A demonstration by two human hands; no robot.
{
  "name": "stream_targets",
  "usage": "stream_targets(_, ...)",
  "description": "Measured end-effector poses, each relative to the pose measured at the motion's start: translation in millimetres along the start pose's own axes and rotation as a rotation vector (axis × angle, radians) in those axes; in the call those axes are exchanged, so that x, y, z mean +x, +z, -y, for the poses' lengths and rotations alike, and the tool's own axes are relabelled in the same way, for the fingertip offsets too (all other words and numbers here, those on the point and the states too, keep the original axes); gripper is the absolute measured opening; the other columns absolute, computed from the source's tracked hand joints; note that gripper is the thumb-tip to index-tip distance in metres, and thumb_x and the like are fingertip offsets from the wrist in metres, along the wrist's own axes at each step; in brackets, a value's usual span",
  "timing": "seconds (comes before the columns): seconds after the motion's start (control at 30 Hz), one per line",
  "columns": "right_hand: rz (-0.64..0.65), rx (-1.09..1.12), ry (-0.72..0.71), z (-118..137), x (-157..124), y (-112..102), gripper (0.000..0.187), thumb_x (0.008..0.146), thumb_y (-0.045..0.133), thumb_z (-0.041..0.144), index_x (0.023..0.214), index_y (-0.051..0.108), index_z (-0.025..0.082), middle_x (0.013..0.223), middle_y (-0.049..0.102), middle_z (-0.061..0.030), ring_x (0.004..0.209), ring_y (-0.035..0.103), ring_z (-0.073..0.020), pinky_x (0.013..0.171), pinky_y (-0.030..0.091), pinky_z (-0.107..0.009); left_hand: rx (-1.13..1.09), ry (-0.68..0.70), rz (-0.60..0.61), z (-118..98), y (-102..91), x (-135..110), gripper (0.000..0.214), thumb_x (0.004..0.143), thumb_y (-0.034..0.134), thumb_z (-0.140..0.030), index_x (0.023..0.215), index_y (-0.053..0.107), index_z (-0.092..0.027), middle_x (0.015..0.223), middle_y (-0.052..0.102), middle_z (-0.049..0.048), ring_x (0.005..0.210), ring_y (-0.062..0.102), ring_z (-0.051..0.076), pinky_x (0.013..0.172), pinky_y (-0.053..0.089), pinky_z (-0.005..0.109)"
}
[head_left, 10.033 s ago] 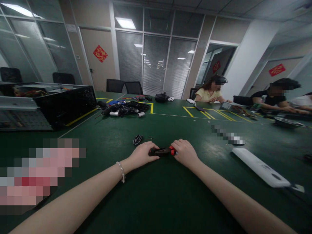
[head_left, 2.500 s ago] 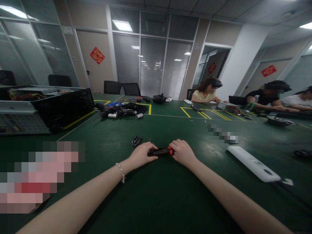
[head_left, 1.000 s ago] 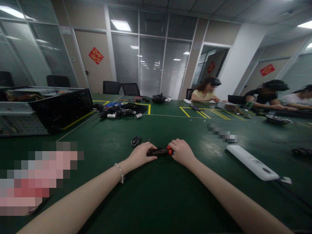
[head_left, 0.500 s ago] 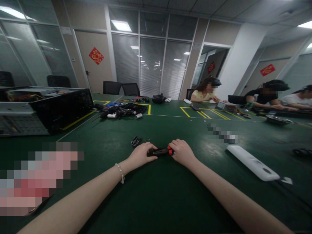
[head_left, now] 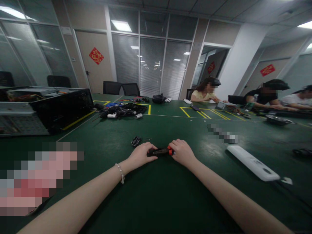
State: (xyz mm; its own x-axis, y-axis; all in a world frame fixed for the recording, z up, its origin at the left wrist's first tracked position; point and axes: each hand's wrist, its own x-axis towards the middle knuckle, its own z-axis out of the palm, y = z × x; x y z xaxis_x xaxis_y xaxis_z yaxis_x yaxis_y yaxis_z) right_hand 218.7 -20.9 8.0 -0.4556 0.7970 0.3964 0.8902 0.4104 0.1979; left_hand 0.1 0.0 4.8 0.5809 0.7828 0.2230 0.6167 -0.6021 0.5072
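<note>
Left fingers pinching a dark piece, right fingers clasping red-handled pliers, apparently

Compared with ten seconds ago, you face slightly more to the right. A ceiling light now shows at far right, the person in white has their head in view, and you see more of the dark object on the table's right side.

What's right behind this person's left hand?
Beyond the left hand lie a small dark bundle and some thin pieces on the green table. It grips one end of the black-and-red tool; anything the hand covers can't be seen.
</note>
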Motion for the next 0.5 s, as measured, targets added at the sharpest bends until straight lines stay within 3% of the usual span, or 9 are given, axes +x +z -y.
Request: stream_targets(0.5, 0.003, 0.009, 0.000, -0.9, -0.3, 1.7, 0.019, 0.068, 0.051, 0.017, 0.086, 0.057, 0.016, 0.084, 0.059, -0.0053, 0.077, 0.046, -0.0170, 0.068, 0.031, -0.027, -0.018, -0.004, 0.002, 0.3, -1.0, -1.0, 0.032, 0.068, 0.061, -0.038, 0.096, 0.056, -0.024, 0.091, 0.055, 0.0003, 0.077, 0.052, 0.017, 0.065, 0.040, 0.027)
